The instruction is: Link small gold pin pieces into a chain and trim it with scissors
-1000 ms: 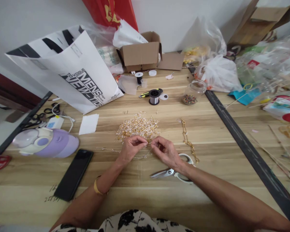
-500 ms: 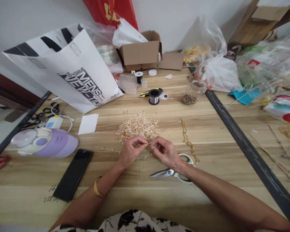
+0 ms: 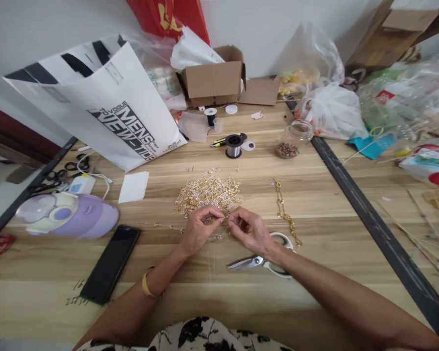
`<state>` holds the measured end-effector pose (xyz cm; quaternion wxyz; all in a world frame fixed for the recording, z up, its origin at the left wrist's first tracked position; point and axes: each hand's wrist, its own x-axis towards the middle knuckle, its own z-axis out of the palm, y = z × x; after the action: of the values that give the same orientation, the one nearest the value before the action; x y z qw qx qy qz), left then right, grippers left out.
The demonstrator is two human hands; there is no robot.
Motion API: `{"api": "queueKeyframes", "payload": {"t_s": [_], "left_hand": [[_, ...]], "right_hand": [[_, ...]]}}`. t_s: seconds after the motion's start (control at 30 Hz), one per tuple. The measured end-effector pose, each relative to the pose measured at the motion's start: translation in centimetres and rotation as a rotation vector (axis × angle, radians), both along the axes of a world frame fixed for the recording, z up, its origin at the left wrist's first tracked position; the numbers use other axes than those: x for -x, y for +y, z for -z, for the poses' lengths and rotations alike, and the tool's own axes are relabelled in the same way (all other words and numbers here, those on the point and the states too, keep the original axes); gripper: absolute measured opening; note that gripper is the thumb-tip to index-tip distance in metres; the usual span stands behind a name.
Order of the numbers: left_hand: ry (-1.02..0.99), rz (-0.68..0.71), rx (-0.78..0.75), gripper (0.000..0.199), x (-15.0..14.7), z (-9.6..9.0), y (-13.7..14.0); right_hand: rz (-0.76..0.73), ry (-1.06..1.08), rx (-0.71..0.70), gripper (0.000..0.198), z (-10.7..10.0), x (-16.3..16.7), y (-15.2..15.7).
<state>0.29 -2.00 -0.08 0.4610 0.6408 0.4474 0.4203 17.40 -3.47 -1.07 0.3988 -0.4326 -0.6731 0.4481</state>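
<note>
My left hand (image 3: 204,225) is closed in a pinch, thumb against index finger, at the near edge of a pile of small gold and silver jewellery pieces (image 3: 208,192). Opposite it, my right hand (image 3: 249,229) pinches too, its fingertips almost meeting the left ones. Whatever sits between the fingertips is too small to make out. A thin silvery chain (image 3: 216,237) lies on the table just below the fingers, with a stretch emerging left of my left hand. White-handled scissors (image 3: 256,261) lie partly under my right wrist. A gold chain (image 3: 282,209) rests to the right.
A black phone (image 3: 110,264) and a purple bottle (image 3: 88,216) lie at the left. Behind the pile stand a wire spool (image 3: 233,147) and a glass jar of beads (image 3: 290,141). A white paper bag (image 3: 131,112), a cardboard box (image 3: 214,83) and plastic bags (image 3: 332,109) line the back.
</note>
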Motion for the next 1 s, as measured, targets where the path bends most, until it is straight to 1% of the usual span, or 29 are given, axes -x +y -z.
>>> {"api": "queueKeyframes", "payload": {"t_s": [0.57, 0.83, 1.0], "left_hand": [[-0.003, 0.006, 0.016, 0.003, -0.01, 0.10, -0.24], [-0.015, 0.009, -0.033, 0.003, -0.08, 0.17, -0.24], [-0.010, 0.007, -0.096, 0.003, -0.19, 0.07, -0.20]], "right_hand": [[0.005, 0.018, -0.009, 0.004, -0.10, 0.02, 0.00], [0.006, 0.004, -0.022, 0.005, 0.09, 0.02, 0.07], [0.003, -0.010, -0.028, 0.005, 0.21, -0.04, 0.09]]}}
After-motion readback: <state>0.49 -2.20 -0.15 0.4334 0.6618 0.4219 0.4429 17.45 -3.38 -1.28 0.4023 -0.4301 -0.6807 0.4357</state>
